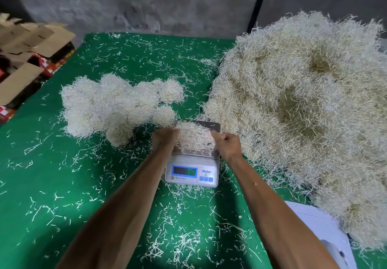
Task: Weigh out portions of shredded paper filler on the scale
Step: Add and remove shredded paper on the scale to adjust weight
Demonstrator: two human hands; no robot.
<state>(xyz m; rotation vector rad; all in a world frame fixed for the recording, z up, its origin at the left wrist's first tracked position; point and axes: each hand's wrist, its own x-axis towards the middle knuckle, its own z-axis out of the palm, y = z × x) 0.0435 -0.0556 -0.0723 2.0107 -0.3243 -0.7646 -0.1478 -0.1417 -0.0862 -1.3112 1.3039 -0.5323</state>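
Green table cover (62, 185) littered with paper strands, grey concrete wall (146, 2) behind. Cardboard boxes (31, 44) far left; big filler heap (303, 111) right, weighed portions (117, 105) left of the scale (191, 170). Left hand (165, 137) and right hand (227, 144) grip a filler clump (195, 135) from either side over the scale pan, fingers curled into it.

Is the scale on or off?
On. The scale has green digits glowing on its display.
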